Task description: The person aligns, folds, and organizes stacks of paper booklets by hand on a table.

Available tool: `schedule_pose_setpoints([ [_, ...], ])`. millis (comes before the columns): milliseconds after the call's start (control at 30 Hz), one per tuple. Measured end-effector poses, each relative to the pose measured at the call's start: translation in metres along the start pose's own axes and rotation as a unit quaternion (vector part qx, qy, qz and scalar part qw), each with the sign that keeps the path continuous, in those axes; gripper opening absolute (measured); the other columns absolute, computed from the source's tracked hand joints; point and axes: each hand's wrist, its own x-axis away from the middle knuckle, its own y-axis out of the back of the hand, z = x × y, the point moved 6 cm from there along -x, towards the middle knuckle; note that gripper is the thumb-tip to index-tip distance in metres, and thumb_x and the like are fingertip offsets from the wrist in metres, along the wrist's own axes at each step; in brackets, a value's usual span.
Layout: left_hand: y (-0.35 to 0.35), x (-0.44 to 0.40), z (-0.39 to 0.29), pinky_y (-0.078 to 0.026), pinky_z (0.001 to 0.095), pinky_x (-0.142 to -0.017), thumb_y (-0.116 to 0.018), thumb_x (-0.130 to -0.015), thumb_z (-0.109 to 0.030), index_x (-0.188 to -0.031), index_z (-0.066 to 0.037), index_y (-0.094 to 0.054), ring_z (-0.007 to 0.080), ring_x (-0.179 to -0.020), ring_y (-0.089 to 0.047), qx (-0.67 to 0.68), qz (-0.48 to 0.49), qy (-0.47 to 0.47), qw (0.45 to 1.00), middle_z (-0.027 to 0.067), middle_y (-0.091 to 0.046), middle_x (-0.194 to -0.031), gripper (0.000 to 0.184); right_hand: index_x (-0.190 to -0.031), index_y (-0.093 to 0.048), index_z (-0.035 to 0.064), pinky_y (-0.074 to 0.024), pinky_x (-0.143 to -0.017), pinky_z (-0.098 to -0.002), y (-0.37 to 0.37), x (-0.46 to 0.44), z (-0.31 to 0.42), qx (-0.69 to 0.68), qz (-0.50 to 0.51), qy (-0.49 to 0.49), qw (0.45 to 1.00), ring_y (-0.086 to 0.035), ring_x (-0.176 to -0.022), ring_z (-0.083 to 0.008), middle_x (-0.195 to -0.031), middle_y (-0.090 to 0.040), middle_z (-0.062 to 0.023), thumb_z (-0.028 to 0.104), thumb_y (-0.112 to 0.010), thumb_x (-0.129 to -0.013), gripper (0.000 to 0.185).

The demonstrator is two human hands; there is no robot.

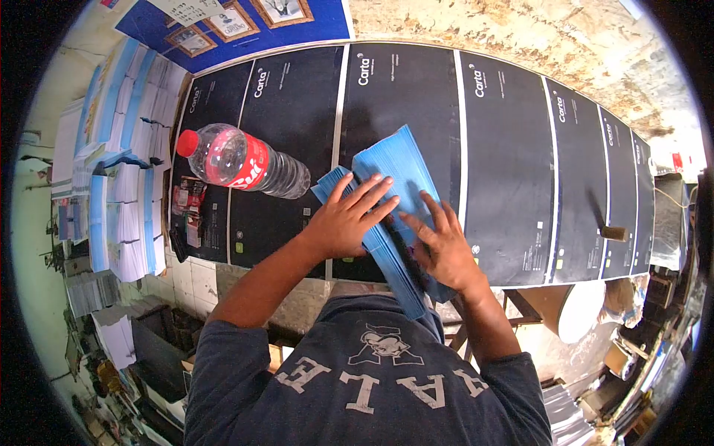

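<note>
Two long blue bundles of stacked paper sheets lie at a slant at the table's near edge, with a dark gap between them. My left hand (349, 218) rests flat on the left blue bundle (396, 269), its fingers spread and reaching across onto the other one. On the right blue bundle (398, 165) lies my right hand (445, 249), fingers apart and slightly bent; its underside is hidden. The lower end of the left bundle overhangs the edge, near my shirt. Neither hand is wrapped around anything.
A large plastic bottle (249, 162) with a red cap lies left of the bundles. Small red packets (187, 204) sit at the table's left end. Tall paper stacks (126, 178) stand beyond it. A short brown cylinder (613, 233) is on the black-covered table (509, 178) at right.
</note>
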Motion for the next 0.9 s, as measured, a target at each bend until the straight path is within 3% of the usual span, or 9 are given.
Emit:
schedule_pose_setpoints([
  [67,-0.004,0.004,0.001,-0.021,0.0605,-0.116,-0.071,-0.078,-0.053,-0.142,-0.013,-0.054,0.0317,-0.146,-0.036,-0.007,-0.004,-0.004,1.0,0.0153,-0.04,-0.157,0.078,-0.114,-0.074,0.0192,-0.033,-0.115,-0.0585,0.001,0.001,0.007,0.047,0.02,0.034,0.998,-0.034,-0.138,-0.0494,-0.155,-0.037,-0.0139,0.02,-0.072,-0.082,0.032],
  [100,-0.005,0.005,0.002,-0.021,0.0607,-0.116,-0.07,-0.078,-0.053,-0.142,-0.013,-0.054,0.0318,-0.146,-0.036,-0.014,-0.006,-0.005,1.0,0.0154,-0.04,-0.157,0.077,-0.117,-0.074,0.0225,-0.0341,-0.113,-0.0592,0.0,0.002,0.004,0.047,0.033,0.03,0.998,-0.033,-0.138,-0.0508,-0.157,-0.036,-0.01,0.027,-0.073,-0.083,0.034],
  [233,-0.005,0.008,0.003,-0.021,0.061,-0.116,-0.07,-0.079,-0.052,-0.142,-0.014,-0.054,0.0321,-0.146,-0.036,0.006,0.009,0.003,1.0,0.0157,-0.041,-0.156,0.076,-0.113,-0.076,0.0216,-0.0343,-0.112,-0.0592,0.003,0.002,0.011,0.04,0.032,-0.004,0.999,-0.034,-0.137,-0.0506,-0.156,-0.037,-0.01,0.037,-0.075,-0.083,0.034],
  [300,-0.004,0.008,0.002,-0.021,0.0613,-0.116,-0.07,-0.08,-0.051,-0.143,-0.014,-0.054,0.0322,-0.146,-0.036,0.003,-0.004,-0.002,1.0,0.0158,-0.04,-0.156,0.075,-0.111,-0.077,0.0208,-0.0347,-0.112,-0.0599,0.002,0.001,0.009,0.037,0.008,0.013,0.999,-0.034,-0.137,-0.0507,-0.156,-0.037,-0.01,0.049,-0.077,-0.079,0.042],
  [400,-0.004,0.01,0.004,-0.02,0.0594,-0.118,-0.076,-0.076,-0.053,-0.146,-0.017,-0.049,0.03,-0.148,-0.033,0.002,0.014,0.004,1.0,0.0124,-0.037,-0.159,0.083,-0.108,-0.077,0.019,-0.0316,-0.114,-0.0601,-0.005,0.001,-0.003,0.034,0.01,0.003,0.999,-0.032,-0.14,-0.0494,-0.155,-0.038,-0.0144,0.052,-0.081,-0.073,0.048],
  [500,-0.004,0.009,0.003,-0.02,0.0594,-0.118,-0.077,-0.074,-0.051,-0.146,-0.016,-0.049,0.0299,-0.148,-0.033,0.0,0.006,0.002,1.0,0.0128,-0.037,-0.159,0.085,-0.108,-0.077,0.018,-0.031,-0.114,-0.0607,0.002,0.0,0.006,0.012,0.015,-0.001,1.0,-0.032,-0.139,-0.0511,-0.155,-0.038,-0.0145,0.044,-0.082,-0.076,0.041],
  [600,0.0,0.005,0.001,-0.02,0.0599,-0.117,-0.069,-0.079,-0.052,-0.143,-0.013,-0.052,0.0316,-0.147,-0.035,-0.005,0.018,-0.012,1.0,0.0155,-0.039,-0.157,0.077,-0.11,-0.077,0.0206,-0.0356,-0.111,-0.0598,0.0,0.001,0.007,0.035,0.02,-0.008,0.999,-0.033,-0.137,-0.0513,-0.156,-0.037,-0.0101,0.045,-0.075,-0.082,0.037],
  [900,0.0,-0.001,0.0,-0.019,0.0594,-0.117,-0.069,-0.078,-0.055,-0.143,-0.012,-0.052,0.0316,-0.147,-0.034,0.005,0.019,-0.009,1.0,0.0148,-0.039,-0.158,0.08,-0.109,-0.077,0.0187,-0.0346,-0.111,-0.0599,0.001,0.001,0.013,0.039,0.01,-0.009,0.999,-0.033,-0.137,-0.0516,-0.155,-0.038,-0.0111,0.049,-0.077,-0.079,0.042],
])
